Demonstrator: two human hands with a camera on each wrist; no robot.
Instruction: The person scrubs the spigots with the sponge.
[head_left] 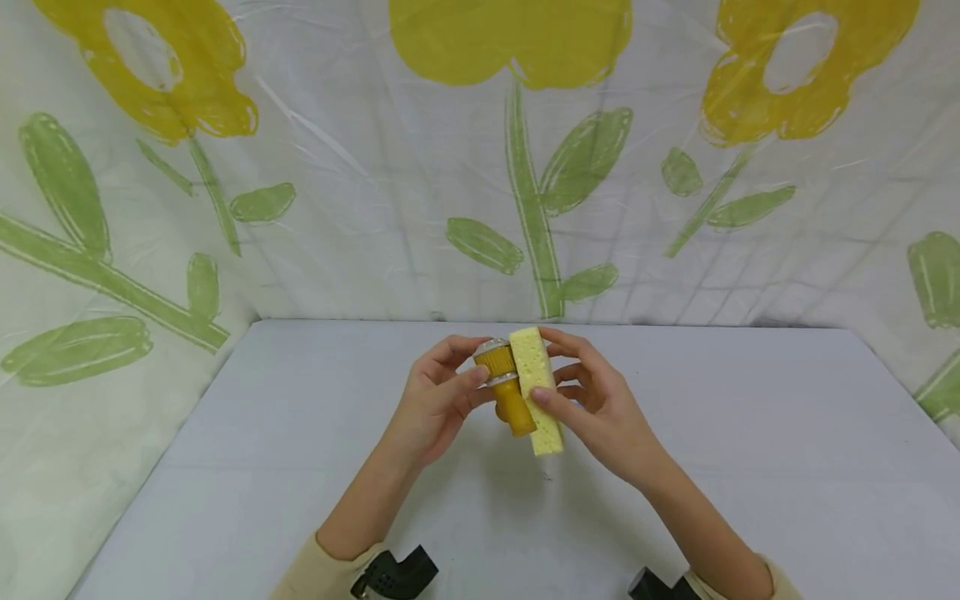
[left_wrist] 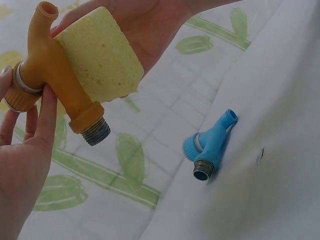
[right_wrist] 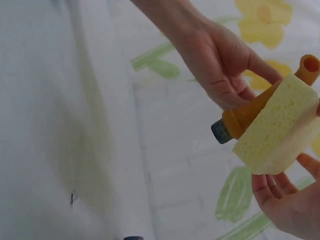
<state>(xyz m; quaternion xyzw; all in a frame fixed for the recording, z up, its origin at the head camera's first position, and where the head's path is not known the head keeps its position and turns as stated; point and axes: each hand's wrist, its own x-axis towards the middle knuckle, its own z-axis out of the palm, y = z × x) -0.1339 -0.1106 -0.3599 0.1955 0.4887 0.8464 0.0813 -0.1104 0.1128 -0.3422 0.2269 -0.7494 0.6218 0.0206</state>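
Note:
My left hand (head_left: 438,400) pinches an orange-yellow tap (head_left: 513,407) by its ribbed knob, between thumb and fingers. Threaded metal shows at one end of the tap in the left wrist view, with its open spout at the other. My right hand (head_left: 600,408) grips a pale yellow sponge (head_left: 534,379) by its edges. The sponge (right_wrist: 282,122) lies along the side of the tap's body, overlapping it in the right wrist view. Both things are held up above the white table (head_left: 300,467). On the table, a blue tap (left_wrist: 212,145) of similar shape shows in the left wrist view.
A white sheet (head_left: 360,167) printed with yellow flowers and green leaves hangs behind and beside the table. Black wrist cameras (head_left: 393,575) sit at both cuffs. A small dark mark (left_wrist: 260,156) is on the table's white surface.

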